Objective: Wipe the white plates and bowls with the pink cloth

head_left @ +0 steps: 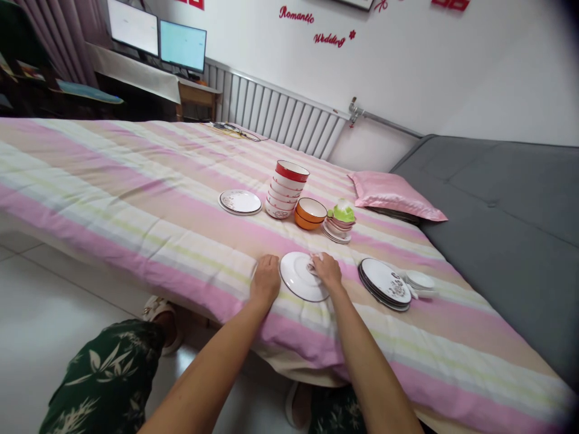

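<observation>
A white plate with a dark rim lies on the striped bedsheet in front of me. My right hand is over its right side, fingers bent and pressed together on the plate; a small pale bit shows by the fingertips, too small to name. Just left of the plate, my left hand rests on the sheet with its fingers curled in. Whatever lies inside those fingers is hidden. To the right sits a stack of dark-rimmed plates with a floral print, apart from both hands.
Farther back stand a flat plate, a tall stack of red-and-white bowls, orange bowls and small dishes with a green item on top. White dishes and a pink pillow lie to the right.
</observation>
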The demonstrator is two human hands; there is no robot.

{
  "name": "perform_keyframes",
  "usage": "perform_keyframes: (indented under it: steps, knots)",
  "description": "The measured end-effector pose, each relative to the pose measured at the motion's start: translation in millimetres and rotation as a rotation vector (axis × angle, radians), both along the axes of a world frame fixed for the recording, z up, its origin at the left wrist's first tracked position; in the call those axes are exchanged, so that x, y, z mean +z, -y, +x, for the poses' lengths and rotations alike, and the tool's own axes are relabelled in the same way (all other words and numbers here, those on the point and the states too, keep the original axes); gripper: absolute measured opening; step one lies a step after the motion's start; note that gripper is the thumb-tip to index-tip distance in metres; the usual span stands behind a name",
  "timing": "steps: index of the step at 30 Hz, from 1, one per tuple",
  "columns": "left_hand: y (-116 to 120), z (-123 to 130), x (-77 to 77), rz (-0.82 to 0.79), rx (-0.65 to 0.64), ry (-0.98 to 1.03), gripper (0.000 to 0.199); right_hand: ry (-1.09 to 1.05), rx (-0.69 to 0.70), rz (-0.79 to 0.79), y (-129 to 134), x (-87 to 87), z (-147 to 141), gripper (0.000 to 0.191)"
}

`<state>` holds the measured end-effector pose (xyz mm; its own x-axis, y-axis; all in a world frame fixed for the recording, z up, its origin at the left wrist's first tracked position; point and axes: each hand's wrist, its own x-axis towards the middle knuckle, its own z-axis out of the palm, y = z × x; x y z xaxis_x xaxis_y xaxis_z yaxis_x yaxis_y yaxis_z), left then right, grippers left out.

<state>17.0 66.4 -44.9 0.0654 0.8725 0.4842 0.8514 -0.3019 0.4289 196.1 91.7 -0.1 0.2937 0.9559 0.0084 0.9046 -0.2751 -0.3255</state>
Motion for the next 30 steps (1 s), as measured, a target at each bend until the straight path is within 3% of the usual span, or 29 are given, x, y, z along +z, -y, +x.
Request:
perform_keyframes:
  steps: [12,22,30]
  knots:
    - [2,0,1.7,-0.006,0.001,0.0,0.021,-0.078,-0.03,0.148,64,-18.0,14,0.042]
    - [2,0,2.9,-0.015,0.001,-0.014,0.021,-0.104,-0.027,0.255,103,-21.7,-6,0.044]
    - [1,1,4.2,-0.009,-0.002,-0.022,0.021,0.007,0.098,0.444,124,-29.8,-22,0.04]
